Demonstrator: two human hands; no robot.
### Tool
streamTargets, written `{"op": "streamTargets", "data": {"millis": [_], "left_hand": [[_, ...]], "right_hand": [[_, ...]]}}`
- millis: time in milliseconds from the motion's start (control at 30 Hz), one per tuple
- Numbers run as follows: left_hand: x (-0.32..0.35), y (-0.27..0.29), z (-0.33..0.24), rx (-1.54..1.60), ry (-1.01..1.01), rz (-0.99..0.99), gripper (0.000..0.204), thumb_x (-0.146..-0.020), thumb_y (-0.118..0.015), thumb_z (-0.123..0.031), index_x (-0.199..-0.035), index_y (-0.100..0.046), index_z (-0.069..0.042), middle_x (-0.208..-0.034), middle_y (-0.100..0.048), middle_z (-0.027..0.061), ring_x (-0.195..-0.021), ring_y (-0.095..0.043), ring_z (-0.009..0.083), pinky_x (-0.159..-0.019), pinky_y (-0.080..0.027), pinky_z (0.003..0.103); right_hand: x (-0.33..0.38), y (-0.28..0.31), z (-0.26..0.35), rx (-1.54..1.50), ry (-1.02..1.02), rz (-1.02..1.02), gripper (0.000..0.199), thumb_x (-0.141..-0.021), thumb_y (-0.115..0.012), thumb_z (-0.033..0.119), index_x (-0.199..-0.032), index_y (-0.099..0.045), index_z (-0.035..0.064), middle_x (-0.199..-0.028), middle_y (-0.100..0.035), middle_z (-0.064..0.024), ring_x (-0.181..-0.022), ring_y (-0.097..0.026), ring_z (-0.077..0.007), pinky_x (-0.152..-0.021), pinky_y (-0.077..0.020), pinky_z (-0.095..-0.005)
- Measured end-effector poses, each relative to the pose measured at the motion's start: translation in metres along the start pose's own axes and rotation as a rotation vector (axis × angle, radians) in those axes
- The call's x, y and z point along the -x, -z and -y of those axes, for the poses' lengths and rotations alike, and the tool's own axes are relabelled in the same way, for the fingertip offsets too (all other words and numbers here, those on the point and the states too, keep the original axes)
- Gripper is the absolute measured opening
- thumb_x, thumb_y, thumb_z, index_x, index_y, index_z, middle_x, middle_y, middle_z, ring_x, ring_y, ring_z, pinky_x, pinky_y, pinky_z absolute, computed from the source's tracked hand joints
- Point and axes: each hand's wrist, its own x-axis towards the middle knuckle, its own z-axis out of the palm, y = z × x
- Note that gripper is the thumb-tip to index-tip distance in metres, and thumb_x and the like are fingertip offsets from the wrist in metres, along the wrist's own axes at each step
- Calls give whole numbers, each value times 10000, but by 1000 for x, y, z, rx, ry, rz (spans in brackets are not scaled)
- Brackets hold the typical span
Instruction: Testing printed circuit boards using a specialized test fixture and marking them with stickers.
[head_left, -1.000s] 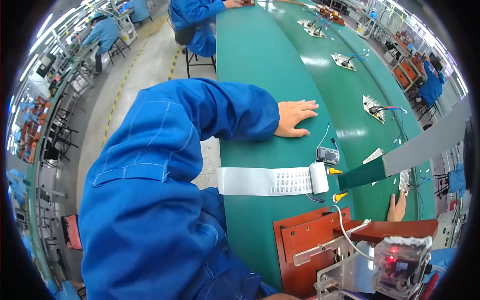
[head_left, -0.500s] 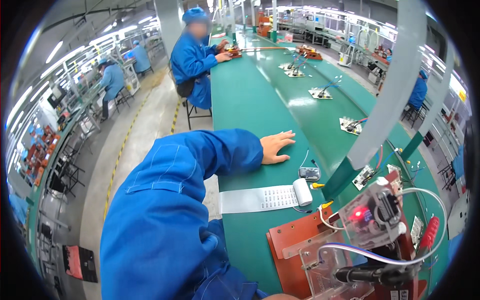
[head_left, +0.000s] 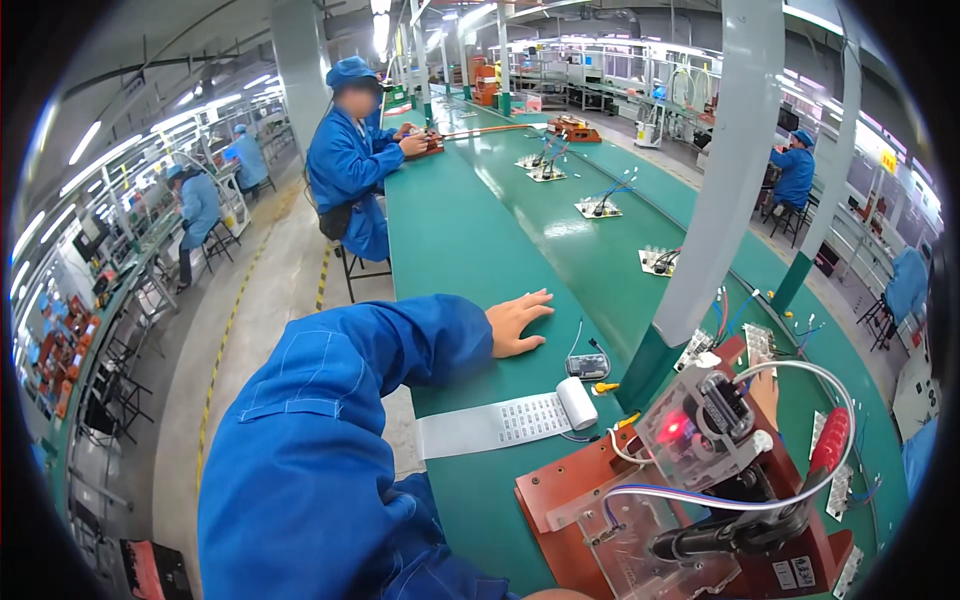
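Observation:
My left hand [head_left: 520, 322] lies flat on the green bench, fingers stretched out, holding nothing. Close to it are a small clear-cased module [head_left: 587, 366] with thin wires and a roll of white labels [head_left: 577, 402], its printed strip unrolled toward the bench edge. At the lower right stands a test fixture [head_left: 690, 430] with a red-brown base, clear plates, a red-handled clamp and a glowing red light. Behind it shows a bit of skin, apparently my right hand [head_left: 765, 396], beside a white circuit board [head_left: 759, 343]. The fixture hides most of that hand and its fingers.
Several wired circuit boards [head_left: 598, 208] lie in a row along the green bench [head_left: 450, 240]. A grey post [head_left: 715, 180] with a green foot rises beside the fixture. A co-worker in blue [head_left: 350, 165] sits farther along the left side.
The view has shifted, so most things sit farther left in it. Skin now shows behind the fixture beside the circuit board. My left hand stays flat on the bench.

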Motion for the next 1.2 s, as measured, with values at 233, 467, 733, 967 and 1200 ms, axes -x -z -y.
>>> {"op": "streamTargets", "data": {"millis": [233,467,733,967,1200], "left_hand": [[6,-1,9,-20,-6,-23,555,-914,-642,-298,-1371,-509,-13,-1549,-385,216,-1484,-300,369,-1208,-291,455],[5,6,3,3,8,20,558,-885,-649,-256,-1377,-512,-32,-1562,-363,217,-1495,-276,375,-1192,-302,471],[-9,-5,16,76,-18,76,519,-915,-645,-291,-1346,-535,-22,-1538,-399,208,-1488,-289,366,-1220,-265,464],[2,21,-3,118,-1,152,627,-873,-626,-207,-1451,-470,-20,-1528,-408,262,-1439,-329,453,-1205,-245,472],[-18,18,1,151,-79,168,573,-886,-634,-231,-1393,-514,8,-1453,-473,287,-1371,-410,460,-1163,-298,485]], "right_hand": [[34,21,13,-16,-76,-48,632,-807,-743,347,-1325,-562,34,-1280,-569,-230,-1148,-573,-431,-1034,-423,-476],[40,12,19,174,-51,-126,609,-881,-678,397,-1401,-540,111,-1489,-451,-175,-1385,-408,-372,-1134,-303,-515],[43,-29,-21,122,-58,-131,586,-873,-664,455,-1337,-615,101,-1449,-497,-129,-1459,-317,-328,-1181,-207,-606],[30,29,34,-94,177,-175,324,-816,-676,233,-1103,-670,83,-1158,-662,-109,-1154,-590,-303,-1072,-363,-503],[42,-16,9,180,-16,-463,474,-849,-547,201,-1308,-614,105,-1169,-650,-107,-1158,-570,-324,-1028,-368,-529]]}}
